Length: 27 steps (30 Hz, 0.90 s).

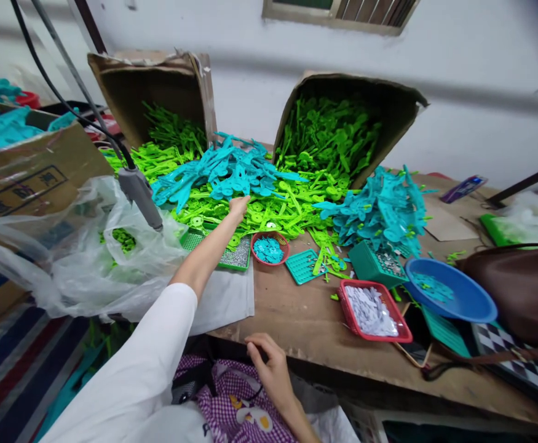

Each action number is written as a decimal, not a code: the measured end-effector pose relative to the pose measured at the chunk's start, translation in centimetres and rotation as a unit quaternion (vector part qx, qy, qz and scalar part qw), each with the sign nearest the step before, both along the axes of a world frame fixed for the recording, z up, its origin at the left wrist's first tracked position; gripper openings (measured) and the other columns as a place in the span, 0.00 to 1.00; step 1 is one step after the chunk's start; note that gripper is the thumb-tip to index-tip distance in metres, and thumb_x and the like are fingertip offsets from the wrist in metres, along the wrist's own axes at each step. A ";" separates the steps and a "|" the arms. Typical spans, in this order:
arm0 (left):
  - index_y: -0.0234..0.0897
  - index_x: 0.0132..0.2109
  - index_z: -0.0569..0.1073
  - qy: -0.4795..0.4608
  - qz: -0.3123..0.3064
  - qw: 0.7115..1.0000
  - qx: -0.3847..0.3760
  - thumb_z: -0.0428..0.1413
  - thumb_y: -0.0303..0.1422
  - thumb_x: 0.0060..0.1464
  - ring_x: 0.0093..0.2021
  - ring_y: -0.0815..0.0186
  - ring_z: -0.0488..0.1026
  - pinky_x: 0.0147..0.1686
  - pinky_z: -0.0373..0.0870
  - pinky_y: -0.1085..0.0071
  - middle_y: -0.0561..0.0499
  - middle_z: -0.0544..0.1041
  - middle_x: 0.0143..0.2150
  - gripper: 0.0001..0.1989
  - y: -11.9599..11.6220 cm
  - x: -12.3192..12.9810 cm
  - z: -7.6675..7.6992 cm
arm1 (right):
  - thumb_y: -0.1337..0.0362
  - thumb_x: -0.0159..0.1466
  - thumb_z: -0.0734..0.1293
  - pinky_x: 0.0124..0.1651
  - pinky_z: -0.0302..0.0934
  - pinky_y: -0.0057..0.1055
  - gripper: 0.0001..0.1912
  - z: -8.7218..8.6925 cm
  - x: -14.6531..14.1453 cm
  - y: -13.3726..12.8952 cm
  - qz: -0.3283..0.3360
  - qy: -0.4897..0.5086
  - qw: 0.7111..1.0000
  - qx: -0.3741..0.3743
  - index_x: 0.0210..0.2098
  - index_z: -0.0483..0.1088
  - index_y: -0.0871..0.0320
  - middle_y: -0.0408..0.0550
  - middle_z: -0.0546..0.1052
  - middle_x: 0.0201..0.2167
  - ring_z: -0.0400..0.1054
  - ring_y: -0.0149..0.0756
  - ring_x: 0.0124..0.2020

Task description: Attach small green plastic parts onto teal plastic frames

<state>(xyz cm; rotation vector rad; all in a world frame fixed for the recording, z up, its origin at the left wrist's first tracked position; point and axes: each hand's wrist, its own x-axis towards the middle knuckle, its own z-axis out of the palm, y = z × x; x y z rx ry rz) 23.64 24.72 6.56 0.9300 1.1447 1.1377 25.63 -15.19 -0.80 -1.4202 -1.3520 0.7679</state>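
My left hand (238, 209) reaches out to the heap, where blue plastic pieces (236, 169) lie on top of bright green plastic pieces (291, 209). Its fingers look closed at the lower edge of the blue pieces; what they hold, if anything, is hidden. Close to my body, above the purple checked apron (236, 394), my right hand (271, 366) is loosely curved and holds nothing, thumb and fingers apart. Below the left hand stand a green tray of small metal parts (236, 255) and a round red basket (270, 248) of small blue pieces.
Two tipped cardboard boxes (416, 98) back the heap. A grey handheld tool (139, 195) hangs at left above a plastic bag (79, 246). Rightward are more blue pieces (379, 209), a teal box (370, 263), a red basket (404, 335) of white pieces and a blue basin (474, 301).
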 end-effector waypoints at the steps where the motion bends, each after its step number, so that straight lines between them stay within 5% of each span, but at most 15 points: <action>1: 0.30 0.35 0.70 -0.010 0.006 1.000 -0.001 0.58 0.27 0.56 0.17 0.77 0.48 0.19 0.41 0.75 0.63 0.54 0.16 0.04 -0.5 -0.1 0.4 | 0.60 0.68 0.63 0.41 0.71 0.31 0.10 0.0 0.1 0.1 -0.002 0.001 1.000 0.001 0.37 0.77 0.53 0.48 0.80 0.34 0.76 0.37 0.37; 6: 0.30 0.36 0.71 -0.063 -0.006 0.998 0.004 0.57 0.29 0.58 0.17 0.80 0.47 0.17 0.41 0.79 0.62 0.55 0.20 0.06 -5.6 -2.6 1.3 | 0.58 0.67 0.64 0.39 0.70 0.32 0.12 0.5 1.1 1.1 -0.027 0.010 1.000 -0.005 0.35 0.77 0.55 0.48 0.80 0.32 0.75 0.37 0.35; 11: 0.30 0.36 0.74 -0.175 -0.051 0.983 -0.007 0.65 0.36 0.50 0.16 0.82 0.46 0.15 0.39 0.80 0.61 0.55 0.21 0.13 -14.6 -7.7 0.6 | 0.52 0.65 0.64 0.45 0.70 0.35 0.16 3.6 1.3 5.8 -0.061 0.081 0.995 -0.021 0.41 0.76 0.58 0.52 0.80 0.39 0.75 0.39 0.41; 15: 0.31 0.35 0.75 -0.137 -0.101 0.984 -0.044 0.67 0.43 0.44 0.16 0.81 0.46 0.15 0.40 0.80 0.62 0.54 0.19 0.19 -23.5 -12.2 -1.9 | 0.47 0.65 0.61 0.51 0.69 0.36 0.25 6.0 -0.2 12.0 -0.116 0.218 0.969 0.024 0.52 0.69 0.58 0.55 0.75 0.52 0.72 0.38 0.49; 20: 0.32 0.35 0.77 0.009 -0.157 0.983 -0.100 0.64 0.51 0.45 0.16 0.79 0.47 0.17 0.42 0.78 0.62 0.53 0.16 0.24 -32.7 -19.3 -5.6 | 0.42 0.62 0.62 0.55 0.67 0.39 0.35 4.8 -2.1 13.8 -0.039 0.308 0.950 -0.031 0.63 0.58 0.50 0.56 0.62 0.65 0.67 0.40 0.59; 23: 0.34 0.35 0.80 0.123 -0.195 0.968 -0.102 0.64 0.49 0.46 0.16 0.75 0.54 0.18 0.48 0.77 0.57 0.62 0.15 0.20 -35.1 -23.3 -6.0 | 0.39 0.63 0.59 0.52 0.70 0.41 0.36 3.5 -2.4 12.5 -0.007 0.340 0.939 -0.054 0.66 0.53 0.45 0.52 0.59 0.67 0.66 0.39 0.59; 27: 0.37 0.33 0.83 0.185 -0.259 0.946 -0.066 0.65 0.42 0.43 0.31 0.63 0.72 0.29 0.65 0.73 0.47 0.80 0.30 0.13 -34.8 -26.7 -5.6 | 0.39 0.65 0.55 0.48 0.72 0.41 0.29 2.3 -2.3 10.7 -0.016 0.373 0.925 -0.075 0.59 0.62 0.47 0.50 0.69 0.60 0.70 0.38 0.54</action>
